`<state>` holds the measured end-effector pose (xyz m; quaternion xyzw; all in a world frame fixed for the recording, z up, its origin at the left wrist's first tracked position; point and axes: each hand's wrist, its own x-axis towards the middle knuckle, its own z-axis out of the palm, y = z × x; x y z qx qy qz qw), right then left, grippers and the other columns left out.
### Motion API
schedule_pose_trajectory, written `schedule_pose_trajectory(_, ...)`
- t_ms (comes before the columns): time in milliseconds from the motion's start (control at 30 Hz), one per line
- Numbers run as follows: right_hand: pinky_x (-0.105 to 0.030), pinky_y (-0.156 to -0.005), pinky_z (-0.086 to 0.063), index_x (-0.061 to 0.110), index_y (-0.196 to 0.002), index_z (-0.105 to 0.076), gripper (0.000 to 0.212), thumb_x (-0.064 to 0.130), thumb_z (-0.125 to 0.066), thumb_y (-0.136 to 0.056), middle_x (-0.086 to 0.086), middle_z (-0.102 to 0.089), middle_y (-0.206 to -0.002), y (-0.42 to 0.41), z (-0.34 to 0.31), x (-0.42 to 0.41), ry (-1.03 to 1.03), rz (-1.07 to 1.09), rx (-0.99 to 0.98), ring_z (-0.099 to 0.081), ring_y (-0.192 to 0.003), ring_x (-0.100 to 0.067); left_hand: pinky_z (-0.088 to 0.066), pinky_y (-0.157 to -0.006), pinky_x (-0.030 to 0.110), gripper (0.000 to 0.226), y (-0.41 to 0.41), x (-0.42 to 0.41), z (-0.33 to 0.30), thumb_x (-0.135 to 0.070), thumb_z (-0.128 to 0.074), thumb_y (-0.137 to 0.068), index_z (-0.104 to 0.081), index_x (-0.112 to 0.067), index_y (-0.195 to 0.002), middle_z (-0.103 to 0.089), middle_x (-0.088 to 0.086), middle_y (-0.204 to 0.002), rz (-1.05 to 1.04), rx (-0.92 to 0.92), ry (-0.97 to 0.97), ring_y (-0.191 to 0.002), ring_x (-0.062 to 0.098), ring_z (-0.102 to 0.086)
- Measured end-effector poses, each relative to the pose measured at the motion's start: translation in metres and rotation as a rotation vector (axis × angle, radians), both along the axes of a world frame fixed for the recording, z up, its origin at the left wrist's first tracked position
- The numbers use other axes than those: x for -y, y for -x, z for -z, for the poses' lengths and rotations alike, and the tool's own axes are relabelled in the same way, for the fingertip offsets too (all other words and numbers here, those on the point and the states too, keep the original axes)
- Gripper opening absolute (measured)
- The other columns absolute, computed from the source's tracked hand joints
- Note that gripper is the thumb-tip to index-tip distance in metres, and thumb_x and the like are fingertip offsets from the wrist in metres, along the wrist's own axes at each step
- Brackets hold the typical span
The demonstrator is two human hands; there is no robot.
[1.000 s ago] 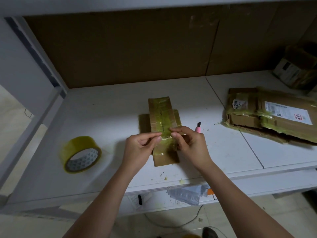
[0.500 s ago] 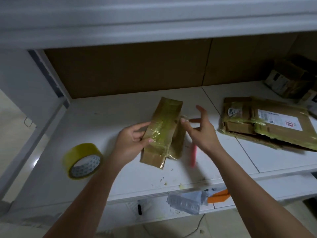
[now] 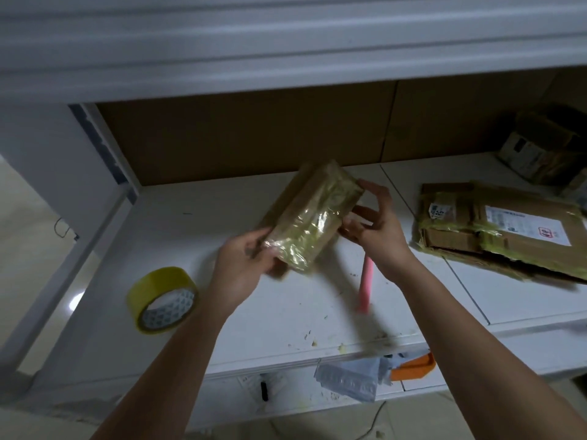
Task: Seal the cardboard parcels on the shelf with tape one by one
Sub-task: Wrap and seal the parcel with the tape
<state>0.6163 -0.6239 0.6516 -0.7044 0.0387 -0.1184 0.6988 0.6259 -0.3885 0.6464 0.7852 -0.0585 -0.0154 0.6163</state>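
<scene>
While the left hand (image 3: 244,265) grips the near end of the tape-wrapped cardboard parcel (image 3: 313,217), the right hand (image 3: 374,227) pinches its far side, holding it tilted above the white shelf (image 3: 222,217). Left of the parcel lies a yellow tape roll (image 3: 162,300); right of it, flattened labelled parcels (image 3: 498,230).

Small parcel (image 3: 309,217): brown cardboard, wrapped in glossy yellow-green translucent tape. Tape roll (image 3: 162,299): yellow outside, white core printed with grey-blue triangle pattern. Shelf (image 3: 222,328): white surface, yellowish flecks near front edge. Back panel (image 3: 247,134): plain brown. Flat parcel (image 3: 502,227) at right: brown cardboard, yellow-green tape bands, white label with dark print and small red mark. Pink stick-like item (image 3: 365,287) on shelf, blurred. Below shelf edge: orange item (image 3: 413,366), pale grey-white plastic bag (image 3: 349,379).
</scene>
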Motion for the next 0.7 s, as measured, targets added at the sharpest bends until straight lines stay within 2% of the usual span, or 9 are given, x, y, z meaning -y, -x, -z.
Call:
schedule_pose_trajectory(100, -0.040, -0.088, -0.058, 0.027, -0.108, -0.053, 0.026, 0.031, -0.068, -0.087, -0.002, -0.064, -0.116, 0.002, -0.008, -0.002, -0.064, -0.028, -0.041, -0.067, -0.104, -0.012, -0.049, -0.072, 0.006, 0.031, -0.009, -0.004, -0.009, 0.001, -0.070, -0.086, -0.067, -0.022, -0.107, -0.064, -0.007, -0.103, -0.143, 0.193, -0.015, -0.082, -0.008, -0.067)
schedule_pose_trajectory(167, -0.044, -0.089, -0.057, 0.016, -0.103, -0.055, 0.050, 0.058, -0.069, -0.079, -0.006, -0.067, -0.113, 0.003, -0.007, -0.007, -0.018, -0.006, -0.104, -0.067, -0.103, -0.015, -0.050, -0.077, 0.012, 0.024, -0.012, -0.005, -0.004, 0.000, -0.071, -0.086, -0.070, -0.020, -0.098, -0.065, 0.000, -0.110, -0.119, 0.129, -0.003, -0.093, 0.004, -0.068)
schedule_pose_trajectory(233, -0.048, -0.086, -0.058, 0.013, -0.096, -0.049, 0.065, 0.067, -0.070, -0.068, -0.008, -0.069, -0.107, 0.005, -0.001, -0.013, 0.051, 0.050, -0.136, -0.069, -0.097, -0.020, -0.049, -0.078, 0.012, 0.022, -0.010, -0.007, 0.008, -0.005, -0.070, -0.088, -0.069, -0.020, -0.104, -0.068, 0.002, -0.112, -0.072, 0.001, -0.002, -0.098, 0.010, -0.067)
schedule_pose_trajectory(300, -0.050, -0.087, -0.057, 0.018, -0.097, -0.041, 0.069, 0.066, -0.075, -0.062, -0.011, -0.067, -0.111, 0.007, 0.007, -0.014, 0.031, 0.051, -0.151, -0.071, -0.095, -0.023, -0.047, -0.070, 0.005, 0.023, -0.007, -0.008, 0.019, -0.009, -0.069, -0.090, -0.068, -0.021, -0.109, -0.071, -0.006, -0.103, -0.055, -0.055, 0.005, -0.092, 0.000, -0.068)
schedule_pose_trajectory(467, -0.046, -0.099, -0.050, 0.044, -0.130, -0.024, 0.079, 0.050, -0.077, -0.071, -0.002, -0.056, -0.121, 0.004, 0.012, -0.006, 0.057, 0.025, -0.114, -0.064, -0.109, -0.023, -0.044, -0.066, 0.000, 0.034, -0.010, -0.007, 0.027, -0.014, -0.068, -0.091, -0.060, -0.044, -0.105, -0.069, -0.032, -0.090, 0.000, -0.078, 0.008, -0.088, -0.016, -0.063)
schedule_pose_trajectory(533, -0.036, -0.099, -0.049, 0.052, -0.138, -0.020, 0.086, 0.051, -0.075, -0.072, 0.009, -0.050, -0.123, 0.007, 0.013, -0.007, 0.089, -0.027, -0.104, -0.061, -0.109, -0.007, -0.045, -0.074, 0.001, 0.033, -0.012, -0.004, 0.026, -0.020, -0.067, -0.093, -0.059, -0.047, -0.110, -0.068, -0.035, -0.099, 0.046, -0.098, 0.011, -0.097, -0.015, -0.062)
schedule_pose_trajectory(600, -0.023, -0.089, -0.046, 0.050, -0.143, -0.021, 0.089, 0.054, -0.073, -0.071, 0.016, -0.046, -0.126, 0.011, 0.014, -0.011, 0.108, -0.091, -0.121, -0.060, -0.100, 0.011, -0.045, -0.095, 0.015, 0.034, -0.015, -0.002, 0.025, -0.029, -0.065, -0.093, -0.059, -0.043, -0.124, -0.067, -0.026, -0.116, 0.074, -0.111, 0.008, -0.112, -0.005, -0.060)
schedule_pose_trajectory(667, -0.018, -0.082, -0.045, 0.045, -0.142, -0.028, 0.083, 0.046, -0.077, -0.075, 0.013, -0.046, -0.133, 0.012, 0.018, -0.013, 0.087, -0.130, -0.133, -0.060, -0.109, 0.006, -0.040, -0.107, 0.027, 0.042, -0.016, -0.001, 0.024, -0.038, -0.063, -0.093, -0.055, -0.038, -0.134, -0.064, -0.018, -0.127, 0.077, -0.119, 0.002, -0.121, 0.003, -0.056)
schedule_pose_trajectory(700, -0.017, -0.081, -0.045, 0.043, -0.141, -0.031, 0.079, 0.040, -0.078, -0.078, 0.011, -0.045, -0.136, 0.012, 0.019, -0.013, 0.084, -0.144, -0.133, -0.057, -0.117, -0.001, -0.040, -0.105, 0.026, 0.040, -0.015, -0.002, 0.022, -0.043, -0.062, -0.092, -0.056, -0.041, -0.132, -0.064, -0.021, -0.124, 0.084, -0.118, 0.008, -0.118, -0.001, -0.056)
